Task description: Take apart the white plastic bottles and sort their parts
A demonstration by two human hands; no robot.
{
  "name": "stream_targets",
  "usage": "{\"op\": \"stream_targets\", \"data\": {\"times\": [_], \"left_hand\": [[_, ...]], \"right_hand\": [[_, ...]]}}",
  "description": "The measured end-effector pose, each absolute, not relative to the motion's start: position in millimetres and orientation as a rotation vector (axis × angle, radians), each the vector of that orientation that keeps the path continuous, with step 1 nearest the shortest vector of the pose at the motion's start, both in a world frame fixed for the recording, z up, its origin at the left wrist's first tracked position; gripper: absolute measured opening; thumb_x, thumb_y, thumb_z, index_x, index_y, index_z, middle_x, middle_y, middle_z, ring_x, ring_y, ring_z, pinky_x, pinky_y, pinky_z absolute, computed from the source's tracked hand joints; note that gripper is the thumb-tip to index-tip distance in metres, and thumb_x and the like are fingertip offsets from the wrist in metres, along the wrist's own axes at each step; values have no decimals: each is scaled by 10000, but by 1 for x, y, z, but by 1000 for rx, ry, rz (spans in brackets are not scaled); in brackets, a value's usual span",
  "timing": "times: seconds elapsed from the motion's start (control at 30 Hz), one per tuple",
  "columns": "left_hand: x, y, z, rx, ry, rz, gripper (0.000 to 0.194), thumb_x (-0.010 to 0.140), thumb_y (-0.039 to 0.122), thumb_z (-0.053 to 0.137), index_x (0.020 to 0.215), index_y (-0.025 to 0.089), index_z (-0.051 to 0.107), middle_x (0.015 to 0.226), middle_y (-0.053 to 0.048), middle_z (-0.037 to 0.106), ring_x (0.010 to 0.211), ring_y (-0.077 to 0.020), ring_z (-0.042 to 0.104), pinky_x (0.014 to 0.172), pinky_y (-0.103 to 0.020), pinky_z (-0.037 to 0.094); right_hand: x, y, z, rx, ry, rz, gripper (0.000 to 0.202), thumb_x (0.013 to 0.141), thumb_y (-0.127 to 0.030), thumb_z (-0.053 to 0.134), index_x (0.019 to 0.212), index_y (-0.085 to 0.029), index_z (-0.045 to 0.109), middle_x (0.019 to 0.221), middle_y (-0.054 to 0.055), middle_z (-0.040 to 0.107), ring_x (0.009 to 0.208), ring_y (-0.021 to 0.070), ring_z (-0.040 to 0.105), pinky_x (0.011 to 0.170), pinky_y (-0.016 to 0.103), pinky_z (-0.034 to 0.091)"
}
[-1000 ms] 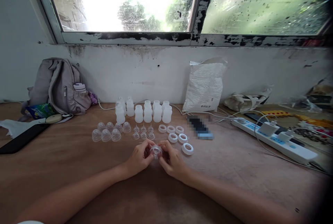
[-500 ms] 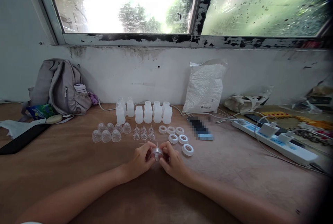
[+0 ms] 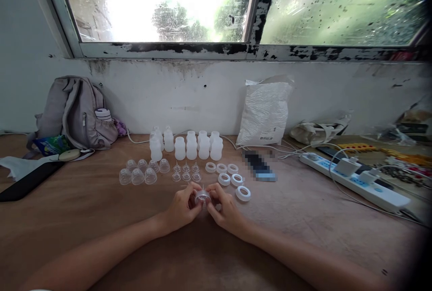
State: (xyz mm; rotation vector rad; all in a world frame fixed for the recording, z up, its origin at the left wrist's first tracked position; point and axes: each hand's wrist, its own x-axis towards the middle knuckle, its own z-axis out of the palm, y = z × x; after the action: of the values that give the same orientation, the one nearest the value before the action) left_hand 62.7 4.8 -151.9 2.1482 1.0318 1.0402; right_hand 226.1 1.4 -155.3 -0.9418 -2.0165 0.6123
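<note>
Between my two hands is a white bottle collar ring with a clear, pointed nipple in it, its tip upward. My left hand pinches the ring from the left. On the opposite side, the thumb and fingers of my right hand close on it. Just beyond my hands stand several clear bottle nipples in rows. To their right lie several loose white collar rings, the nearest one close to my right hand. Clear dome caps are grouped at the left.
White baby bottles stand near the wall, some with tops on. A phone, partly blurred out, lies right of the rings. Farther right are a power strip and cables. A backpack and a white plastic package lean at the back.
The collar ring has tilted between my fingers, so more of its round opening shows now. Both hands keep their hold in nearly the same place.
</note>
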Motion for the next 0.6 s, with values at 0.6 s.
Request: {"op": "stream_targets", "data": {"times": [0.6], "left_hand": [[62, 7, -150, 1931, 1020, 980, 129, 815, 302, 416, 857, 182, 439, 578, 34, 537, 468, -92, 517, 459, -186, 401]], "right_hand": [[223, 2, -149, -1026, -1967, 627, 28, 782, -182, 434, 775, -195, 411, 523, -59, 404, 452, 87, 388, 424, 188, 286]]}}
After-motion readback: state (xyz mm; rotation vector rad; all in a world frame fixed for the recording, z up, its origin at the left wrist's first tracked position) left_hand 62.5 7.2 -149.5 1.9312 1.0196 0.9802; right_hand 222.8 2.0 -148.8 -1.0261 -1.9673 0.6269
